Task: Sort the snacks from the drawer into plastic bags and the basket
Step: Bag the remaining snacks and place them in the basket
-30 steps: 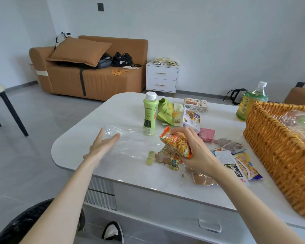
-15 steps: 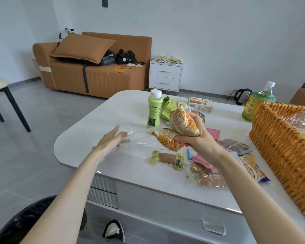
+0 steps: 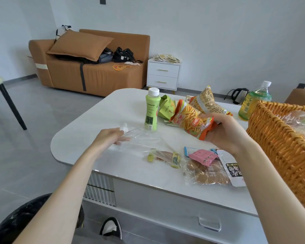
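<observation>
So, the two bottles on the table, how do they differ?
The slim bottle is opaque light green; the large bottle is clear, with a yellow label. The slim bottle stands in full view; the large bottle is partly hidden behind the basket. Both stand upright, white-capped.

head: single view | faces forward-down | table near, wide angle

A home living room.
A brown sofa and white nightstand stood behind the snack-strewn white worktop.
</observation>
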Demonstrator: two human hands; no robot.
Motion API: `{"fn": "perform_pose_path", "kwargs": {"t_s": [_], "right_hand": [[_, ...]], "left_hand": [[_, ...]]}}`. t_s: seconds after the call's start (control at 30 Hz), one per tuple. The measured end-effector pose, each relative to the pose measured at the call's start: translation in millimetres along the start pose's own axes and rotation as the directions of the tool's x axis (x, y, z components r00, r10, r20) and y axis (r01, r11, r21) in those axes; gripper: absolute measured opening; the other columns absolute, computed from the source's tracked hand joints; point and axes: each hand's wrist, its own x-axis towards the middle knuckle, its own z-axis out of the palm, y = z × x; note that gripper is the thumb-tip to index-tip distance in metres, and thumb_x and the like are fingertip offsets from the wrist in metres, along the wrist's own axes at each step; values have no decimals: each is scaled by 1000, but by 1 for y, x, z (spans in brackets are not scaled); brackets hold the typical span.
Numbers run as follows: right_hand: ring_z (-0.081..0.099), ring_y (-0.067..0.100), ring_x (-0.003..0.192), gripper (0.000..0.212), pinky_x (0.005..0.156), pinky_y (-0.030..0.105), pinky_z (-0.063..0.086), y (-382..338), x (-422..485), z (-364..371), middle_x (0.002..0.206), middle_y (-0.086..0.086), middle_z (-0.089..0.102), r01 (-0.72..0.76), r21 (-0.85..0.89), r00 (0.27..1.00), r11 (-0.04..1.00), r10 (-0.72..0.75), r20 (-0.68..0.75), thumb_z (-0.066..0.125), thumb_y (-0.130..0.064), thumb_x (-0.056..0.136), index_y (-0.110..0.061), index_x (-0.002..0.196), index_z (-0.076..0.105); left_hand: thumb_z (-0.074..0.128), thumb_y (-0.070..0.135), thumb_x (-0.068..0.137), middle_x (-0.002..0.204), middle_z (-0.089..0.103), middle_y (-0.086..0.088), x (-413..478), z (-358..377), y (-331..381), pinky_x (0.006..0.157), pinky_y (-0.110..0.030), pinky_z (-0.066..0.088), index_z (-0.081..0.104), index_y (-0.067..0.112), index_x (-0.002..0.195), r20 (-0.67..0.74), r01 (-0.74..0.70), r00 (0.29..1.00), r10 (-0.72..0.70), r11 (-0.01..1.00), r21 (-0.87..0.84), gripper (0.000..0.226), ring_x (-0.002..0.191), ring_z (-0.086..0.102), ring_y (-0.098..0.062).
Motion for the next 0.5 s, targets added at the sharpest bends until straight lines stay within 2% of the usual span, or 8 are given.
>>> {"fn": "perform_pose_path", "kwargs": {"t_s": [0.1, 0.2, 0.23, 0.3, 0.33, 0.37, 0.43, 0.5], "right_hand": [[71, 27, 95, 44, 80, 43, 59, -6, -9, 0, 107, 13, 72, -66, -119, 994, 991, 76, 82, 60, 0, 73, -5, 116, 62], [70, 32, 89, 75, 70, 44, 60, -9, -11, -12, 106, 19, 67, -188, -118, 965, 975, 206, 163, 85, -5, 46, -3, 118, 66], [69, 33, 88, 79, 69, 44, 59, -7, -10, -16, 107, 20, 66, -238, -147, 953, 960, 260, 153, 85, -6, 47, -2, 122, 62], [70, 34, 84, 62, 71, 46, 60, -2, -8, -23, 102, 23, 67, -311, -269, 935, 911, 345, 86, 74, -8, 64, 4, 122, 55], [69, 36, 82, 58, 75, 48, 59, 1, -9, -26, 99, 25, 68, -340, -325, 925, 883, 377, 56, 74, -9, 66, 6, 118, 54], [68, 38, 82, 61, 79, 50, 56, 3, -10, -28, 98, 26, 67, -366, -358, 912, 859, 407, 44, 79, -10, 61, 6, 114, 54], [67, 40, 86, 68, 81, 54, 54, 6, -12, -34, 103, 28, 66, -388, -321, 902, 864, 427, 59, 84, -7, 51, 6, 112, 57], [64, 43, 94, 82, 81, 57, 54, 7, -14, -41, 112, 29, 62, -373, -228, 910, 899, 402, 96, 89, -7, 43, 3, 118, 59]], "left_hand": [[50, 21, 95, 80, 75, 7, -1, -1, 4, 76, -13, 44, 62, 18, 90, -24, 8, 1000, -8, 999, -33, 14, 71, 60, -12], [54, 21, 94, 72, 73, 7, -4, -1, 10, 53, -4, 41, 64, 18, 97, -40, -19, 999, 18, 999, -43, 10, 67, 61, -11], [55, 22, 94, 75, 73, 6, -3, 1, 11, 50, -5, 40, 64, 17, 102, -48, -21, 999, 18, 999, -44, 13, 65, 62, -9], [55, 21, 94, 87, 72, 0, -2, 3, 13, 48, -5, 40, 63, 14, 108, -64, -10, 998, 7, 999, -40, 18, 56, 63, 0], [56, 21, 93, 91, 72, 0, -3, 4, 13, 49, -5, 41, 63, 13, 110, -75, -5, 997, 3, 999, -32, 20, 54, 63, 2], [57, 23, 93, 92, 72, 2, -1, 4, 11, 56, -8, 44, 63, 13, 113, -83, -3, 997, 1, 1000, -16, 24, 58, 65, 1], [59, 32, 90, 83, 75, 7, 2, 4, 6, 78, -21, 48, 61, 19, 123, -93, -3, 996, 6, 999, 34, 35, 73, 66, -9], [59, 35, 88, 79, 74, 12, 3, 4, 4, 80, -29, 44, 59, 26, 126, -102, -11, 995, 19, 997, 70, 39, 73, 64, -11]]}}
